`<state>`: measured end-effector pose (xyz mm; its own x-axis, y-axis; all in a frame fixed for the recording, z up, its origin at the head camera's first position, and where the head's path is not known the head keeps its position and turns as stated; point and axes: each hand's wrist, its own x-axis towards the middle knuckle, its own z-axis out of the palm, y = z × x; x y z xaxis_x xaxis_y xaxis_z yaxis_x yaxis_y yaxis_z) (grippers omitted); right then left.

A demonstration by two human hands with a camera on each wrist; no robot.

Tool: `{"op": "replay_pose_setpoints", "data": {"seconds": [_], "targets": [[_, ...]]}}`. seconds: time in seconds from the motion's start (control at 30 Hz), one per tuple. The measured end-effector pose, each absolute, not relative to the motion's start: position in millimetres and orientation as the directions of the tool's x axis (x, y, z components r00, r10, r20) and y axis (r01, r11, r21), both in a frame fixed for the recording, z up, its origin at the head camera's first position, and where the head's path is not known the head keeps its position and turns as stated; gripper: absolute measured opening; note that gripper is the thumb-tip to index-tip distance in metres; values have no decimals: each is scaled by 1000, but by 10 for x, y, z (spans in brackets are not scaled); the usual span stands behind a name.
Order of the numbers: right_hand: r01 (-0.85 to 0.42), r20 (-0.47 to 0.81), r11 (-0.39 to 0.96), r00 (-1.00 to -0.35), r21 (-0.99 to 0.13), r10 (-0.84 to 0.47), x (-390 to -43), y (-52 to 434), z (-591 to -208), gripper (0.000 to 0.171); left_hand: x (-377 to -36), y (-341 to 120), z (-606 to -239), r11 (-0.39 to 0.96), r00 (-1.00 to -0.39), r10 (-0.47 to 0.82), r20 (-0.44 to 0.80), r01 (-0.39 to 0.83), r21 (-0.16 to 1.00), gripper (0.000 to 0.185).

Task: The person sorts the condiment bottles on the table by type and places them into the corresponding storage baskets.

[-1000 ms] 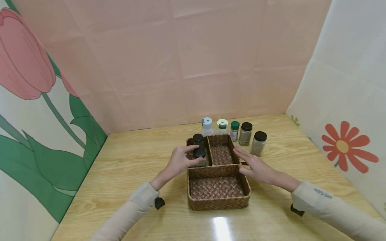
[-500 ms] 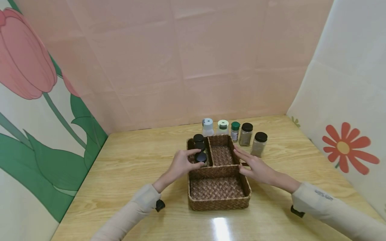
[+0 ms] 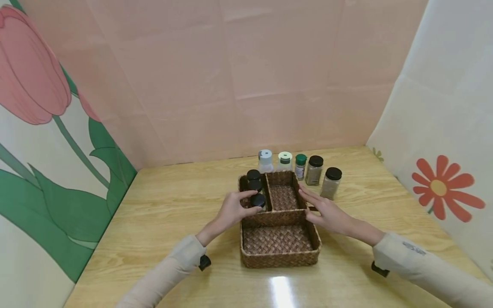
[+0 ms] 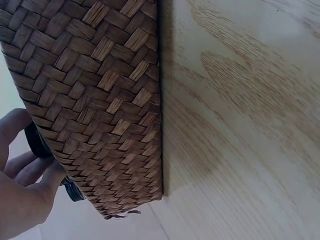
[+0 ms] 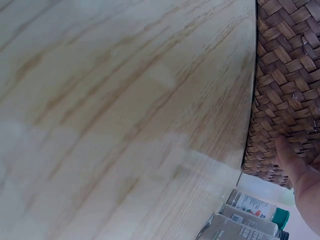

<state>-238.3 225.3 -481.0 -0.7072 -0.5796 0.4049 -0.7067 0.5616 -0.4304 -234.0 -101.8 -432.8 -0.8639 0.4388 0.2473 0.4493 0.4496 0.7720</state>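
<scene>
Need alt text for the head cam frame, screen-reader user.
A person's left hand grips a black-lidded jar in the back-left compartment of a woven basket, beside two other black-lidded jars, while the right hand rests flat against the basket's right wall. Five more spice jars stand behind it on a wooden table.

Bright, even light; tabletop [image 3: 281, 291] glare
</scene>
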Motion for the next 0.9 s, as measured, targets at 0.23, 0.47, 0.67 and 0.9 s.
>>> {"op": "replay_pose_setpoints", "data": {"seconds": [0.23,0.47,0.67,0.9], "targets": [[-710,404,560,-704,-426,-584,-2390,2259,-4822,63,-2333,-1023,-4324,453,-865,434,250,450,769,53],[-703,390,557,-710,-442,-587,-2386,2251,-4804,63,-2326,-1038,-4308,465,-864,432,259,459,757,55],[-700,385,558,-712,-445,-587,-2378,2246,-4790,62,-2315,-1058,-4299,481,-861,427,277,476,736,50],[-704,387,559,-709,-438,-589,-2386,2243,-4791,62,-2307,-1076,-4292,486,-849,440,292,498,718,44]]}}
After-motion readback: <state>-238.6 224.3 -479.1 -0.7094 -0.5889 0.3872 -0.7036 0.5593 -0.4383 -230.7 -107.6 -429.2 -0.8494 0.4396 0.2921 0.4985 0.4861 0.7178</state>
